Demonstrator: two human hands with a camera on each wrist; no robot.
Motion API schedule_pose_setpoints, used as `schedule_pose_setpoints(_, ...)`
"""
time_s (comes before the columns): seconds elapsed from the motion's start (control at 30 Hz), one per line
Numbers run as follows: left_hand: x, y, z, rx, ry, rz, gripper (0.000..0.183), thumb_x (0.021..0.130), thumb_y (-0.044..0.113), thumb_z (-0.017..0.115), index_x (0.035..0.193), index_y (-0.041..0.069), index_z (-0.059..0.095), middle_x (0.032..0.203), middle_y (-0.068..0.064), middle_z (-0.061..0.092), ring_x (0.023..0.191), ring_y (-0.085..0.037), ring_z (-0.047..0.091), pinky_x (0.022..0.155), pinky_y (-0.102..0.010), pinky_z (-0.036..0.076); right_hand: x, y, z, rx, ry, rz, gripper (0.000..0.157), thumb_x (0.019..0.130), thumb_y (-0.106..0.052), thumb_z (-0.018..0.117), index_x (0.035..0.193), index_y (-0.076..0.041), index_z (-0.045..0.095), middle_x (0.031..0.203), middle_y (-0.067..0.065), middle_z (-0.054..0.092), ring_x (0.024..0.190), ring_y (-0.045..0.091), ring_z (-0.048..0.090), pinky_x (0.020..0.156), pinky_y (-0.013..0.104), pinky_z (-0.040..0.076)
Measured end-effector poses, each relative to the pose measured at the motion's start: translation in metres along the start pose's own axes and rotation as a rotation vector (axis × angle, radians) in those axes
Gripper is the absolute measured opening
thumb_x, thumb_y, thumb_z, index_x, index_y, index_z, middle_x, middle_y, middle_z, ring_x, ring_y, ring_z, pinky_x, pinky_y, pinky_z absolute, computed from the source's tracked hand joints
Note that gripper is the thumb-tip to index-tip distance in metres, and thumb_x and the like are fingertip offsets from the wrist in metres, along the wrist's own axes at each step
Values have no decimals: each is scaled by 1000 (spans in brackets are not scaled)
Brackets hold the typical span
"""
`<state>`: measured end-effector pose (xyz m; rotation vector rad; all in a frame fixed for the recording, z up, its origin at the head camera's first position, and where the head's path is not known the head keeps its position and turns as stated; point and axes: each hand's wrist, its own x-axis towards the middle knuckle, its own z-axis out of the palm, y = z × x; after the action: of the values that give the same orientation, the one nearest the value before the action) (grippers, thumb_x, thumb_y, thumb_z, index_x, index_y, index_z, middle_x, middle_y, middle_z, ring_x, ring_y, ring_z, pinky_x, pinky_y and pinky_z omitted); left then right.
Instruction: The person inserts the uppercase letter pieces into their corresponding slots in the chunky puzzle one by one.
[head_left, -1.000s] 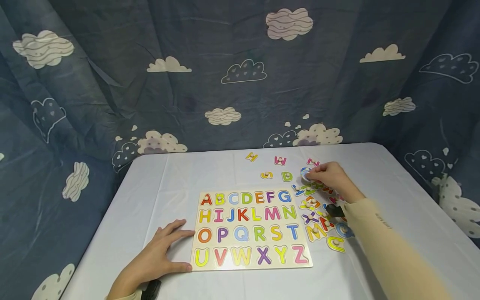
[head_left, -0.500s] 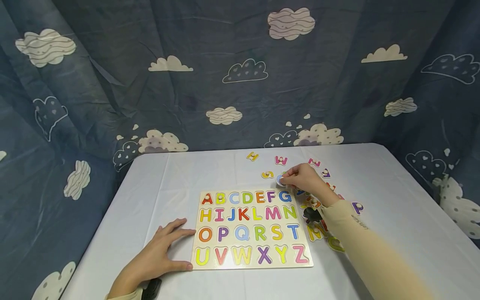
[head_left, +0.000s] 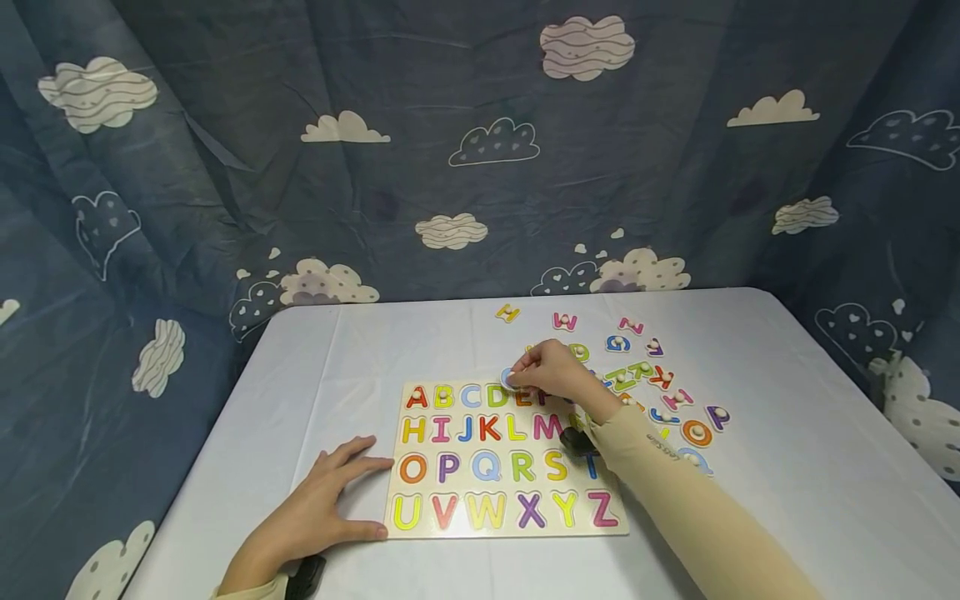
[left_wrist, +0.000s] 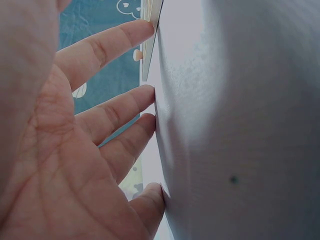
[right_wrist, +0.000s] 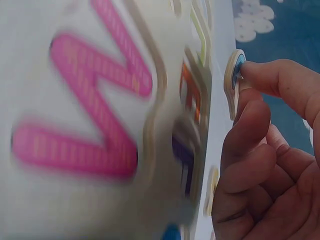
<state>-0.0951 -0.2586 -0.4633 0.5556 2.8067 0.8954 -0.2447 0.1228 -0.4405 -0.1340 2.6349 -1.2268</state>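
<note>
A wooden alphabet puzzle board (head_left: pixel 432 450) lies on the white cloth, its printed letters in rows. Knobbed pieces A (head_left: pixel 417 397) and B (head_left: pixel 443 397) sit in their slots. My left hand (head_left: pixel 311 508) spreads along the board's left side, index fingertip at the edge and thumb by the lower left corner. Other fingertips (left_wrist: pixel 147 95) rest on the cloth in the left wrist view. Over the board's top edge, near D and E, my right hand (head_left: pixel 555 371) pinches a light blue letter piece (right_wrist: pixel 232 82) between thumb and index finger. Its knob is hidden by the fingers.
Several loose letter pieces lie right of and behind the board, among them a blue G (head_left: pixel 618 343), an orange O (head_left: pixel 697 433), a purple P (head_left: pixel 717 417) and a yellow H (head_left: pixel 507 312). A dark cloud-patterned curtain (head_left: pixel 390 192) hangs behind the table.
My right hand has carried the light blue piece leftward from the loose pieces to above the board's top edge. The blue G shows uncovered. My left hand has stayed in place.
</note>
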Motion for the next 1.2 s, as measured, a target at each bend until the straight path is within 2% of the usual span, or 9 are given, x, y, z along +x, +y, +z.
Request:
schedule_pose_setpoints(0.13, 0, 1, -1, -3, -4, -5, 86, 65, 59, 97, 142, 30, 69, 166, -14, 47, 157, -46, 39, 127, -80, 13, 1, -11, 13, -15, -13, 8, 21, 90, -27, 85, 91, -8, 76, 67, -1, 61, 58, 12, 53, 51, 23, 41)
schedule_pose_setpoints(0.27, 0, 2, -1, -10, -10, -14, 86, 65, 58, 98, 142, 29, 69, 167, -14, 47, 157, -46, 38, 128, -79, 13, 1, -21, 26, 25, -40, 22, 19, 91, -25, 85, 90, -8, 76, 64, -1, 59, 55, 12, 52, 49, 22, 41)
schedule_pose_setpoints(0.4, 0, 3, -2, -14, -7, -10, 86, 66, 57, 98, 142, 29, 69, 166, -14, 47, 157, -46, 38, 128, -78, 13, 1, -28, 36, 45, -54, 24, 17, 91, -21, 85, 88, -8, 76, 66, -1, 60, 57, 11, 51, 50, 20, 41)
schedule_pose_setpoints(0.57, -1, 3, -2, -17, -5, -7, 85, 66, 56, 98, 141, 29, 69, 167, -13, 47, 158, -46, 38, 129, -78, 13, 5, -30, 47, 12, -54, 22, 15, 90, -20, 86, 86, -8, 77, 70, 0, 64, 60, 11, 54, 53, 19, 43)
schedule_pose_setpoints(0.93, 0, 2, -1, -16, -2, 3, 85, 66, 57, 97, 141, 29, 70, 166, -14, 48, 157, -46, 39, 128, -79, 13, 6, -38, 57, 7, -63, 30, 15, 90, -19, 87, 86, -9, 77, 66, -2, 61, 55, 9, 52, 47, 18, 40)
schedule_pose_setpoints(1.2, 0, 2, -1, -14, -3, 1, 84, 66, 58, 97, 141, 31, 69, 166, -13, 47, 156, -47, 40, 128, -79, 13, 4, -39, 55, 7, -71, 13, 15, 91, -20, 87, 86, -10, 76, 65, -2, 60, 56, 9, 52, 49, 18, 40)
